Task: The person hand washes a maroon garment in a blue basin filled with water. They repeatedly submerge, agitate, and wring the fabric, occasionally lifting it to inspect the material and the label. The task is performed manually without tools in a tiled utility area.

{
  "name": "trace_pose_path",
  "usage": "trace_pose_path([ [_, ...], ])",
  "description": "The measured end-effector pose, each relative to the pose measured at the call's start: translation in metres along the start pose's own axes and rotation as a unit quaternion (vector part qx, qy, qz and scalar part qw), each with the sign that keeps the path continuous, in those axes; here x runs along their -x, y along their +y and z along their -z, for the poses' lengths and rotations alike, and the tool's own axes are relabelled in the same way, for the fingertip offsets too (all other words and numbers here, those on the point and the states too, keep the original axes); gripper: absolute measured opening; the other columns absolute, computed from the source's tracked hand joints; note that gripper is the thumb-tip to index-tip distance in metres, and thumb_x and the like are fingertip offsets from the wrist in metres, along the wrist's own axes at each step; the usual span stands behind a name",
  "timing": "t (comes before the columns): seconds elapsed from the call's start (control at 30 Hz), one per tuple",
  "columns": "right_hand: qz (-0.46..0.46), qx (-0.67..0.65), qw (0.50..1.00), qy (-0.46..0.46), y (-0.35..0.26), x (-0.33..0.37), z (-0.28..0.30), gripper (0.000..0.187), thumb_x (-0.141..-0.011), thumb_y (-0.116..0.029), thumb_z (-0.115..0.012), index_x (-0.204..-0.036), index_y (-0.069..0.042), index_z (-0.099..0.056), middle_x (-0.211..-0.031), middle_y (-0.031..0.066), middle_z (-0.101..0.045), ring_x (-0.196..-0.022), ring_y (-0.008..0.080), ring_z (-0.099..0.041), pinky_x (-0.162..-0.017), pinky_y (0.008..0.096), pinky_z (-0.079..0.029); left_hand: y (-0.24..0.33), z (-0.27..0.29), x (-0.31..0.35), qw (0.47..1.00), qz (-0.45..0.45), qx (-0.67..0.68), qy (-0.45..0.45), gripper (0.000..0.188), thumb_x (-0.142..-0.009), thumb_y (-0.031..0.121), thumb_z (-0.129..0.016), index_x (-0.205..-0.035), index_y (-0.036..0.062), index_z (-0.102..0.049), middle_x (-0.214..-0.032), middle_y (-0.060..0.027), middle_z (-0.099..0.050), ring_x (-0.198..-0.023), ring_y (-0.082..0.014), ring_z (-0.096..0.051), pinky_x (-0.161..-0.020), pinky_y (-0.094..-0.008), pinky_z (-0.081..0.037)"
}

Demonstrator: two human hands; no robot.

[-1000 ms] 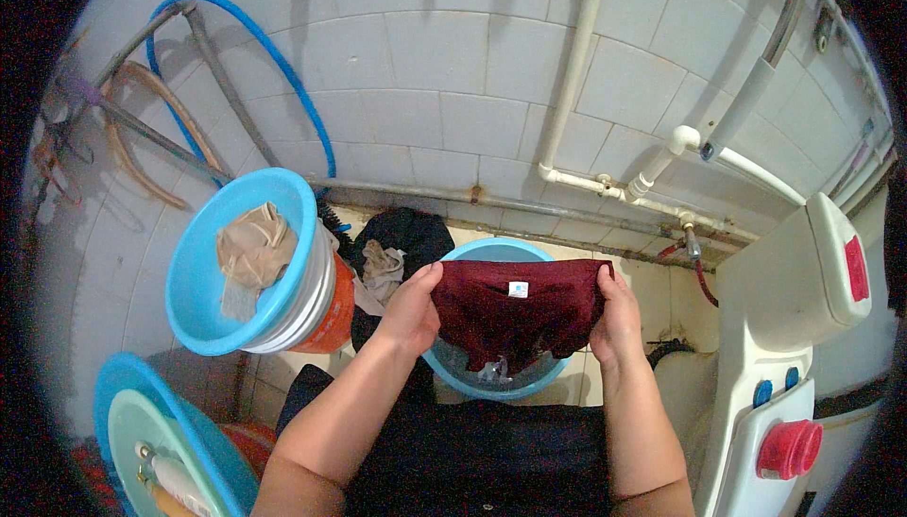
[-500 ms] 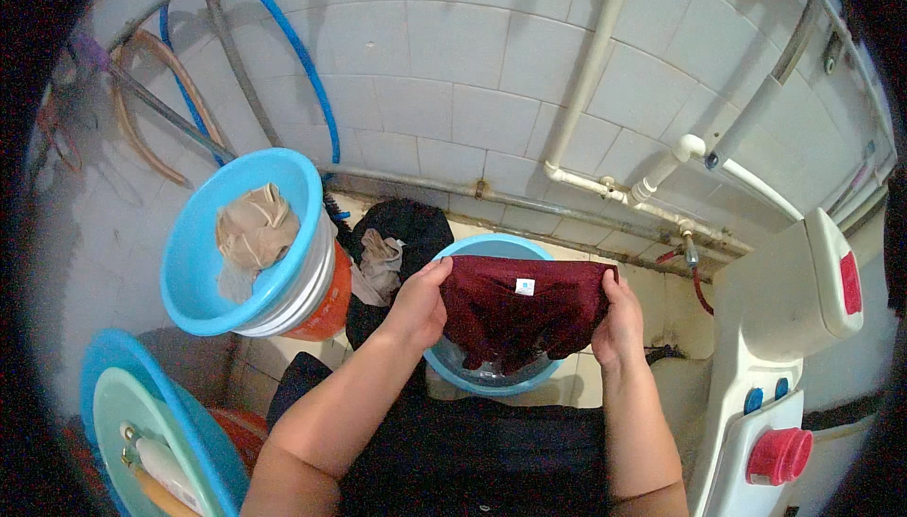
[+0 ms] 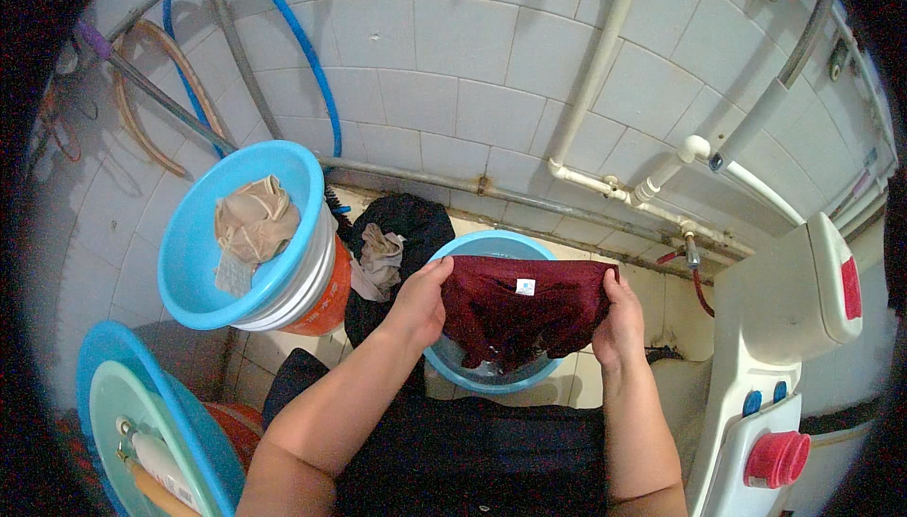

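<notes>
A wet-looking maroon pair of underpants (image 3: 524, 323) is stretched by its waistband between my two hands, a small white label at the middle of the band. My left hand (image 3: 421, 304) pinches the left end with the thumb on top. At the other end, my right hand (image 3: 619, 326) has its fingers closed on the band, thumb upward. Directly beneath hangs the cloth over a blue basin (image 3: 501, 388) on the tiled floor. Water shows in the basin, though the cloth hides much of its inside.
At left, a blue basin (image 3: 178, 281) with beige cloth (image 3: 253, 221) rests on an orange-and-white bucket (image 3: 321, 292). Dark clothing (image 3: 416, 224) lies behind my left hand. More basins (image 3: 104, 394) lean at lower left. A whitish appliance (image 3: 770, 300) stands right; pipes (image 3: 557, 175) line the wall.
My hands and the maroon underpants stay almost still, the band still stretched. Only the view has shifted slightly.
</notes>
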State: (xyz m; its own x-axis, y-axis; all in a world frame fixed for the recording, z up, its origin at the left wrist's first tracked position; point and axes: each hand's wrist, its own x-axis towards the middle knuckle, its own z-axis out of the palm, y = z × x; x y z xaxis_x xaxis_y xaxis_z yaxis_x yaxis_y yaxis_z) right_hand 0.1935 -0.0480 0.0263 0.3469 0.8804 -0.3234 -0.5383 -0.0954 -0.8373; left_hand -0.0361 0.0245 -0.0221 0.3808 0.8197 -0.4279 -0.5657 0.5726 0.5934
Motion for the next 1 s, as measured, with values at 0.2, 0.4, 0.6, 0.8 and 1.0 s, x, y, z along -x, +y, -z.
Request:
trace_pose_path([
  [0.2, -0.007, -0.001, 1.000, -0.009, 0.001, 0.000, -0.005, 0.024, -0.095, -0.023, -0.041, -0.107, -0.004, -0.050, -0.103, 0.0084, -0.057, -0.095, 0.0224, -0.055, -0.087, 0.0364, -0.043, 0.000, 0.005, -0.003, 1.000, 0.002, 0.001, 0.018, 0.022, -0.094, 0.022, -0.041, -0.107, 0.0059, -0.050, -0.105, -0.0102, -0.060, -0.097, -0.0247, -0.058, -0.090, -0.0425, -0.043],
  [0.4, -0.010, 0.007, 1.000, -0.003, 0.001, -0.001, -0.008, 0.025, -0.095, -0.023, -0.041, -0.108, -0.004, -0.049, -0.104, 0.0085, -0.057, -0.094, 0.0226, -0.056, -0.087, 0.0369, -0.043, -0.002, 0.008, -0.007, 0.999, -0.015, -0.021, 0.022, 0.023, -0.094, 0.022, -0.041, -0.108, 0.0054, -0.050, -0.106, -0.0105, -0.059, -0.098, -0.0243, -0.057, -0.090, -0.0417, -0.043],
  [0.6, -0.008, 0.002, 1.000, -0.003, 0.003, -0.002, -0.008, 0.025, -0.094, -0.023, -0.041, -0.108, -0.003, -0.049, -0.104, 0.0087, -0.057, -0.095, 0.0225, -0.055, -0.086, 0.0371, -0.043, -0.003, 0.011, -0.009, 0.999, -0.017, -0.021, 0.028, 0.022, -0.094, 0.022, -0.042, -0.107, 0.0058, -0.050, -0.106, -0.0102, -0.059, -0.098, -0.0240, -0.057, -0.090, -0.0414, -0.043],
  [0.8, -0.026, 0.001, 1.000, 0.009, 0.004, -0.003, -0.009, 0.026, -0.094, -0.022, -0.042, -0.109, -0.003, -0.050, -0.106, 0.0088, -0.056, -0.096, 0.0229, -0.055, -0.087, 0.0373, -0.043, -0.002, 0.010, -0.007, 0.999, -0.002, -0.017, 0.040, 0.023, -0.095, 0.023, -0.040, -0.107, 0.0065, -0.049, -0.106, -0.0102, -0.059, -0.099, -0.0245, -0.057, -0.092, -0.0421, -0.042],
  [1.0, -0.017, 0.003, 1.000, 0.003, 0.007, -0.006, -0.010, 0.026, -0.094, -0.023, -0.042, -0.110, -0.003, -0.050, -0.105, 0.0087, -0.057, -0.096, 0.0234, -0.055, -0.087, 0.0375, -0.042, 0.001, 0.010, -0.006, 0.999, 0.010, 0.000, 0.036, 0.023, -0.095, 0.024, -0.038, -0.106, 0.0074, -0.049, -0.107, -0.0103, -0.059, -0.101, -0.0251, -0.056, -0.093, -0.0419, -0.041],
])
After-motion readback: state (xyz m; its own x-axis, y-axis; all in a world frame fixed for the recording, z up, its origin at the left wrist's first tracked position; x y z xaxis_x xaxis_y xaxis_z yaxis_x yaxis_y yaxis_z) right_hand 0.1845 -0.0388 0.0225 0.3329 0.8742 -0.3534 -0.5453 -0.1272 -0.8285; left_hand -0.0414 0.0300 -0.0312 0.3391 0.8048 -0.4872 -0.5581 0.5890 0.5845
